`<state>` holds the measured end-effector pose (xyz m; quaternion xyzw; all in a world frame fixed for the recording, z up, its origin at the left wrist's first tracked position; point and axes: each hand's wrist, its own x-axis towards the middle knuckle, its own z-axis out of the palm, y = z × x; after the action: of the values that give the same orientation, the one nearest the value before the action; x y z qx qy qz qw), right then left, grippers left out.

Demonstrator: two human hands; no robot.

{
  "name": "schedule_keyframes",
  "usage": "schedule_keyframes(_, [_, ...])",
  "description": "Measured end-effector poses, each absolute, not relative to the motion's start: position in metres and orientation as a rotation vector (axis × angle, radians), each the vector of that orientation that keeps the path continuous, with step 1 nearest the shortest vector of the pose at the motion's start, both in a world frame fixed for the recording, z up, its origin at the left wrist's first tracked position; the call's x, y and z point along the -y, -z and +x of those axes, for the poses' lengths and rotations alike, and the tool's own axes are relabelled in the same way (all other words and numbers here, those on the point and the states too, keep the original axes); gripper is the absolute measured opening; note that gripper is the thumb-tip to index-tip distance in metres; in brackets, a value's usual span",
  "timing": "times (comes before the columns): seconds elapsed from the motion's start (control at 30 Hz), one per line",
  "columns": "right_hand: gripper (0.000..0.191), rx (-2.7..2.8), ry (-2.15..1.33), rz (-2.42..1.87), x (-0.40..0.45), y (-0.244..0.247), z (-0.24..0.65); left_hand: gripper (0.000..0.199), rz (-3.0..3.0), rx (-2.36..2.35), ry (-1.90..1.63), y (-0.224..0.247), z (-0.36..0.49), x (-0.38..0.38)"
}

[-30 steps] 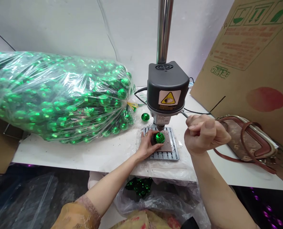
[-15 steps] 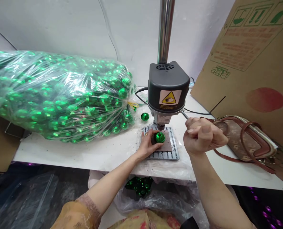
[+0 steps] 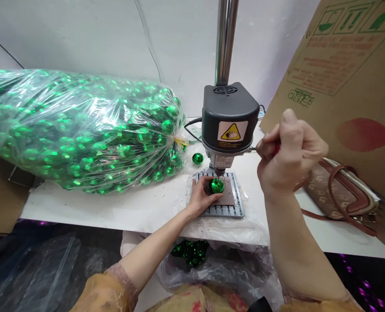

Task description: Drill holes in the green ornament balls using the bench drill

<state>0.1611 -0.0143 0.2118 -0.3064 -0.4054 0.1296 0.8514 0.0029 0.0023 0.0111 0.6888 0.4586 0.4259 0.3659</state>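
The right hand (image 3: 291, 156), fingers closed on the drill lever (image 3: 253, 149), has risen, apparently easing the bit (image 3: 218, 178) upward, while the left hand (image 3: 201, 195) grips the green ball (image 3: 217, 186) over the brown board (image 3: 230, 197).

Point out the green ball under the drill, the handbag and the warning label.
Green ball (image 3: 217, 186), head view: upper side.
Handbag (image 3: 322, 190), head view: patterned side.
Warning label (image 3: 232, 131), head view: yellow triangle.
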Motion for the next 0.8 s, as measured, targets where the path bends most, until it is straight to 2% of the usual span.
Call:
schedule_keyframes(0.23, [0.039, 0.909, -0.336, -0.705, 0.008, -0.224, 0.167, 0.049, 2.128, -1.224, -1.255, -0.019, -0.028, 0.057])
schedule_keyframes(0.33, [0.040, 0.945, -0.317, -0.720, 0.009, -0.222, 0.167, 0.055, 2.479, -0.946, -1.076, -0.004, -0.062, 0.105])
schedule_keyframes(0.43, [0.040, 0.963, -0.299, -0.694, 0.008, -0.221, 0.167, 0.048, 2.893, -0.736, -0.747, 0.024, -0.096, 0.144])
schedule_keyframes(0.5, [0.040, 0.967, -0.273, -0.675, 0.007, -0.221, 0.168, 0.055, 3.001, -0.779, -0.486, 0.043, -0.111, 0.159])
schedule_keyframes(0.57, [0.040, 0.970, -0.254, -0.671, 0.007, -0.220, 0.168, 0.060, 2.955, -0.890, -0.402, 0.056, -0.119, 0.165])
schedule_keyframes(0.73, [0.040, 0.972, -0.257, -0.681, 0.007, -0.219, 0.168, 0.028, 2.724, -0.735, -0.907, 0.037, -0.108, 0.124])
schedule_keyframes(0.8, [0.040, 0.966, -0.257, -0.676, 0.007, -0.218, 0.168, 0.023, 2.610, -0.904, -1.049, 0.013, -0.094, 0.079])
